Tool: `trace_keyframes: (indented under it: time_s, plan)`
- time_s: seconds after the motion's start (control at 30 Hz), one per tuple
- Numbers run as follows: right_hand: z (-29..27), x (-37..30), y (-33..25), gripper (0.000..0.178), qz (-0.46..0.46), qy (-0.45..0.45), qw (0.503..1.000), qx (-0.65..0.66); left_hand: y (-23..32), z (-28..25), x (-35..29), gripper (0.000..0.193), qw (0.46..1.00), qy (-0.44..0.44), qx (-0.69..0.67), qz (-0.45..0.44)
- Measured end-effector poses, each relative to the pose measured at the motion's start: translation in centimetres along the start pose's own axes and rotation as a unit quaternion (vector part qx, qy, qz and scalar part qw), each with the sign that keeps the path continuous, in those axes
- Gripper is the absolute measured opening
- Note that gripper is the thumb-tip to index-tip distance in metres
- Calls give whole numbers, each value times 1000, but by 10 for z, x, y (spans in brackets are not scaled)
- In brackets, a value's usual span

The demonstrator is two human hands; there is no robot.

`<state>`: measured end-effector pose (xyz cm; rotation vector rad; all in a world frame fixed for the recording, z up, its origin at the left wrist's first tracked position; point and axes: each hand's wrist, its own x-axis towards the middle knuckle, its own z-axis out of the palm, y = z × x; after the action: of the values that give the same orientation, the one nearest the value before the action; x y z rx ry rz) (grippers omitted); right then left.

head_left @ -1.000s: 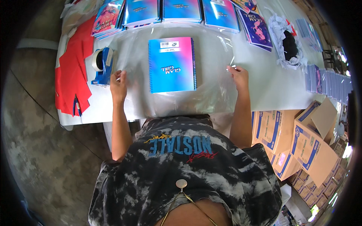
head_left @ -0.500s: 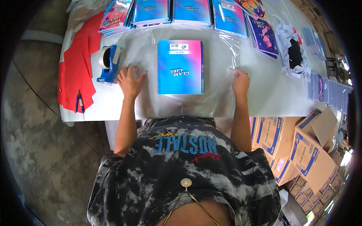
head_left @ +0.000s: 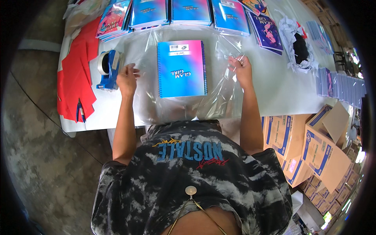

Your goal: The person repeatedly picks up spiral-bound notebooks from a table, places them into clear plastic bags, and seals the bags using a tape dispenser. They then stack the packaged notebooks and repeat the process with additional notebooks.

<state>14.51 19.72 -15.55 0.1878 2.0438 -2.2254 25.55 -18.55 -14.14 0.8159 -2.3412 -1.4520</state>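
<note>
A blue-and-pink spiral notebook (head_left: 181,80) with labels near its top lies on a sheet of clear plastic film (head_left: 147,92) in front of me. My right hand (head_left: 241,70) has its fingers closed on the film's right side, which lifts in shiny creases. On the other side, my left hand (head_left: 127,80) is at the film's left side with its fingers curled, seemingly pinching it; the exact grip is hard to make out. Just left of that hand stands a blue tape dispenser (head_left: 107,70). Neither hand touches the notebook.
Stacks of notebooks (head_left: 191,11) line the table's far side. Red sheets (head_left: 78,66) with pens (head_left: 80,111) lie at left. To the right are a purple notebook (head_left: 266,33), a crumpled plastic bag (head_left: 288,37) and rows of notebooks (head_left: 340,87). Cardboard boxes (head_left: 321,149) stand below the table's right edge.
My right hand has moved up and inward, drawing the film's right side up. My left hand has gone from spread on the table to curled at the film's left side.
</note>
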Motion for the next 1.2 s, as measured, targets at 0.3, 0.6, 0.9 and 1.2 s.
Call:
trace_keyframes:
  time_s: [0.3,0.6,0.9,1.2]
  plan:
    - [13,-36,-72,41,110,-111,975,-156,62,-41,-36,29,974,-222,35,-20]
    - [17,-31,-93,43,140,-162,944,-253,58,-14,-38,30,987,-49,134,79]
    - [13,-32,-75,40,91,-218,944,-230,-1,-22,-21,21,961,89,260,22]
    - [9,-4,-71,69,145,-159,976,-23,-16,-18,-18,32,983,57,171,18]
